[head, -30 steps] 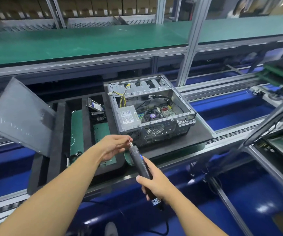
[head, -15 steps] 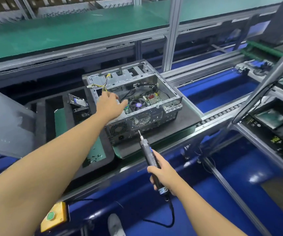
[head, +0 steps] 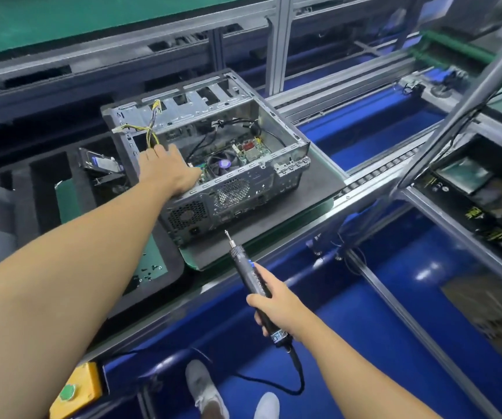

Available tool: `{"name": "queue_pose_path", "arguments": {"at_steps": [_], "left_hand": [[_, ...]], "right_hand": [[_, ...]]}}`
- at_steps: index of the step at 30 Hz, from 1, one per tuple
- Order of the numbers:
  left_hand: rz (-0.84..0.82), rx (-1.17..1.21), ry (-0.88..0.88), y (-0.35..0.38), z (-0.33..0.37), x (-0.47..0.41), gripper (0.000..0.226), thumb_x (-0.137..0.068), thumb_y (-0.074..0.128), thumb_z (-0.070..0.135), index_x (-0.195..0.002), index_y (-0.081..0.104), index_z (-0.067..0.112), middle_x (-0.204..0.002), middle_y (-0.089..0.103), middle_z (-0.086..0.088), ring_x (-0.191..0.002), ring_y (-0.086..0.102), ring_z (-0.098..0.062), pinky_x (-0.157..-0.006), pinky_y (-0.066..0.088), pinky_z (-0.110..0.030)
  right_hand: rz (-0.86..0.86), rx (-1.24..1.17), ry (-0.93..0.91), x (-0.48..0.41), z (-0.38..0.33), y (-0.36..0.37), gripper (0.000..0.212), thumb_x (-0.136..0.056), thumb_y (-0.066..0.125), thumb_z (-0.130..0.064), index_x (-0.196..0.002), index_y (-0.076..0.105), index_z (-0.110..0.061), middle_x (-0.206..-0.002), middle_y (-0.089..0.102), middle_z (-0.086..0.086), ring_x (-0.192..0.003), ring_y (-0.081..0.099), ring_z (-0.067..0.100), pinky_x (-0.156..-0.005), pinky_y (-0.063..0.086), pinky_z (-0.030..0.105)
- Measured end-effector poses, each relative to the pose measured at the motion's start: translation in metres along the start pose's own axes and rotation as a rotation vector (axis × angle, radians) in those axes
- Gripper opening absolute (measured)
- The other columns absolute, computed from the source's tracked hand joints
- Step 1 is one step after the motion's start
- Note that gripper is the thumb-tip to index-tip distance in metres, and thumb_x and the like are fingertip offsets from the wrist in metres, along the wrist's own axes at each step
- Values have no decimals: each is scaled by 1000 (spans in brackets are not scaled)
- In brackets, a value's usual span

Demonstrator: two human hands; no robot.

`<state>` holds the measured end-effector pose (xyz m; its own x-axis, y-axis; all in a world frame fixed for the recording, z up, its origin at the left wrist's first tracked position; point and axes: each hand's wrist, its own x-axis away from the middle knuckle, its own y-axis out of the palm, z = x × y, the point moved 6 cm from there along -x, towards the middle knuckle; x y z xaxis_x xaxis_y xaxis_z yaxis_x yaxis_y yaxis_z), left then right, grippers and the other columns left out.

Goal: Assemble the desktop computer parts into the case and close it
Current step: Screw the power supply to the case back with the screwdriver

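The left hand (head: 168,172) lies palm-down with fairly straight fingers inside the open computer case (head: 245,193), over its near left corner, just beside the fan (head: 222,164). The right hand (head: 275,305) grips an electric screwdriver (head: 248,272), its tip raised toward the case's back panel but apart from it. The case sits on a dark mat (head: 316,182) on the bench (head: 364,192). To its left, a foam tray (head: 20,201) holds a hard drive (head: 101,163).
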<state>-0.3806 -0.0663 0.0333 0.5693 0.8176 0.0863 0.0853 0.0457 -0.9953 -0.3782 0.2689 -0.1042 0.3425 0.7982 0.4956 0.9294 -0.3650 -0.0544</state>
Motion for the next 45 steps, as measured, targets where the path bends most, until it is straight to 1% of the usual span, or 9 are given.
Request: {"name": "queue_pose_path", "arguments": {"at_steps": [3, 8, 16, 24, 29, 35, 37, 40, 45], "left_hand": [[-14, -25, 34, 1, 0, -5, 85, -78, 36, 66, -138, 39, 6, -142, 41, -26, -128, 38, -44, -105, 31, -53], [-9, -7, 36, 4, -1, -3, 87, -75, 35, 68, -137, 40, 7, -141, 42, -23, -129, 37, -42, -105, 29, -55], [-4, -13, 39, 4, 2, 24, 87, -77, 34, 67, -139, 36, 6, -141, 41, -23, -129, 37, -43, -106, 29, -56], [3, -12, 38, 3, 2, 44, 85, -77, 34, 66, -137, 38, 7, -137, 44, -23, -127, 39, -42, -105, 30, -55], [16, 7, 28, 1, 3, 50, 84, -75, 34, 65, -136, 39, 8, -134, 45, -22, -125, 40, -40, -104, 31, -53], [94, 44, 45, -4, 4, 58, 83, -79, 27, 58, -136, 40, -1, -131, 51, -25, -119, 48, -43, -102, 38, -52], [78, 43, 53, -1, 5, 59, 85, -83, 26, 56, -143, 32, -3, -146, 40, -25, -133, 40, -40, -110, 33, -51], [59, 61, 55, 7, 5, 62, 85, -91, 28, 54, -154, 14, -1, -163, 12, -20, -150, 14, -33, -121, 19, -48], [169, 168, 89, 1, 7, 74, 71, -88, 32, 48, -142, 40, 4, -151, 38, -15, -140, 32, -32, -116, 28, -48]], "right_hand": [[1, 24, 17, -2, 1, 0, 69, -79, 65, -36, -119, 34, -84, -71, 65, 0, -61, 64, 17, -56, 60, 39], [7, 13, 19, -7, 6, 3, 71, -81, 67, -33, -115, 34, -87, -77, 67, 0, -62, 66, 15, -55, 58, 36], [-16, 49, 64, -2, 19, 9, 80, -79, 67, -36, -140, 31, -73, -75, 69, -1, -63, 67, 17, -55, 58, 34], [-42, 63, 73, 12, 30, 13, 80, -81, 69, -33, -140, 32, -73, -89, 69, 1, -64, 65, 14, -57, 57, 32], [-63, 90, 73, 14, 27, 15, 83, -85, 69, -29, -146, 27, -67, -73, 66, -5, -58, 63, 11, -55, 56, 31], [-61, 112, 52, 9, 19, 14, 87, -87, 70, -26, -151, 24, -62, -80, 65, 2, -58, 62, 13, -57, 58, 32], [-61, 113, 50, 8, 19, 15, 87, -87, 69, -27, -151, 24, -62, -77, 65, 0, -56, 61, 12, -56, 57, 30], [-64, 113, 49, 6, 19, 17, 87, -87, 69, -27, -150, 23, -64, -80, 65, 1, -54, 61, 11, -55, 56, 29], [-59, 128, 56, 3, 19, 21, 87, -87, 69, -27, -150, 23, -64, -86, 66, 2, -57, 62, 11, -56, 57, 30]]}}
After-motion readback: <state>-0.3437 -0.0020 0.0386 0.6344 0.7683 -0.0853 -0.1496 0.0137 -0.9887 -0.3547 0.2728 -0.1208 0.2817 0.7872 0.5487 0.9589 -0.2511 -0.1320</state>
